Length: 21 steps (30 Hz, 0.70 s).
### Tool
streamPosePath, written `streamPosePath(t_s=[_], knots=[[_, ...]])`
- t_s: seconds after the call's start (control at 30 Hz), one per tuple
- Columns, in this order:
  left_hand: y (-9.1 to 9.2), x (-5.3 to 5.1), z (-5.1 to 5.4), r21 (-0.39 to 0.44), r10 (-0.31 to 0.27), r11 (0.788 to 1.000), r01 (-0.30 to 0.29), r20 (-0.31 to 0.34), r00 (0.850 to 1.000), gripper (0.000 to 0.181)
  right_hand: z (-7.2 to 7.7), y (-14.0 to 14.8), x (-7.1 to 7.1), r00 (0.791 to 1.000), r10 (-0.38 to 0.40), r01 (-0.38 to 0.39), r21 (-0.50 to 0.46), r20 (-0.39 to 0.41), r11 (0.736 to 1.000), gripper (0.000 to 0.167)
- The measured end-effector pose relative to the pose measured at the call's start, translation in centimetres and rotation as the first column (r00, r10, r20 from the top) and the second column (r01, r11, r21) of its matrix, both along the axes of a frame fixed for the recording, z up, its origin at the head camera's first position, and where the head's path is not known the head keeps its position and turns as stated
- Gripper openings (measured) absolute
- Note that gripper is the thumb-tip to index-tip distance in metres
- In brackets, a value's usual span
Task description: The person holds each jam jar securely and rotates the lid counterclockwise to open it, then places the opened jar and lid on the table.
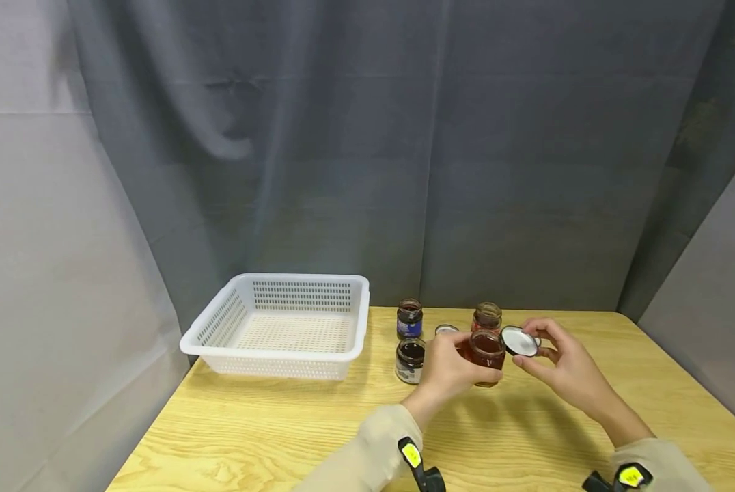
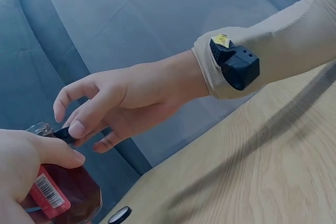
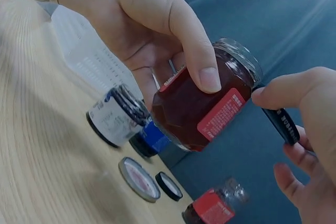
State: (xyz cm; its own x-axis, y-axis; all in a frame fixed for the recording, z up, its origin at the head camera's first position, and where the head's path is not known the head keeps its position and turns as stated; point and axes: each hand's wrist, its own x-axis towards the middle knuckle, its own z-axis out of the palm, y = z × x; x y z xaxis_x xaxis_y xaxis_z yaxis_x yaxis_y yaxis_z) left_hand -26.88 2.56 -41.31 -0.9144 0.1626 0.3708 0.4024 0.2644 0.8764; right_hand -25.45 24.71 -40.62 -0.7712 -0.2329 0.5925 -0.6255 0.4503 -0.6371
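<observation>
My left hand [image 1: 452, 365] grips an open glass jar [image 1: 489, 357] of dark red contents, held up over the table and tilted in the right wrist view. A red label [image 3: 223, 113] with small print is on its side. Just right of the jar's mouth, my right hand [image 1: 561, 365] pinches a black-rimmed lid [image 1: 520, 341] between thumb and fingers. The lid's white inner face shows in the head view, and it is off the jar. Behind the held jar stands another lidless jar with a red label [image 3: 212, 208].
Left of the hands, a lidless jar with a blue label [image 1: 410, 326] stands behind one with a white label [image 1: 409, 372]. Two loose lids, one larger [image 3: 139, 179] and one black-rimmed [image 3: 169, 186], lie near them. A white plastic basket [image 1: 275, 357] sits at the table's back left.
</observation>
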Motion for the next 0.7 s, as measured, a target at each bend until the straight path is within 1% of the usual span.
streamPosePath(t_s=[0.17, 0.33, 0.43, 0.57, 0.7], knots=[[1.3, -0.4, -0.7, -0.027, 0.047, 0.999, -0.046, 0.029, 0.998, 0.049, -0.8, 0.7, -0.4, 0.998, -0.061, 0.061, 0.034, -0.009, 0.998, 0.044], [2.3, -1.0, -1.7, -0.047, 0.077, 0.996, -0.075, 0.038, 0.996, 0.052, -1.6, 1.3, -1.1, 0.992, -0.125, 0.127, 0.071, -0.032, 0.989, 0.043], [2.7, -1.2, -2.4, -0.043, 0.100, 0.994, -0.097, 0.051, 0.994, 0.053, -2.1, 1.6, -1.4, 0.989, -0.148, 0.149, 0.082, -0.024, 0.985, 0.042], [3.4, -1.5, -3.3, -0.055, 0.131, 0.990, -0.128, 0.051, 0.990, 0.050, -2.6, 2.0, -1.7, 0.985, -0.173, 0.174, 0.081, -0.016, 0.981, 0.041], [4.2, -1.9, -4.3, -0.064, 0.148, 0.987, -0.145, 0.055, 0.987, 0.047, -2.9, 2.4, -1.8, 0.980, -0.197, 0.197, 0.082, -0.011, 0.977, 0.039]])
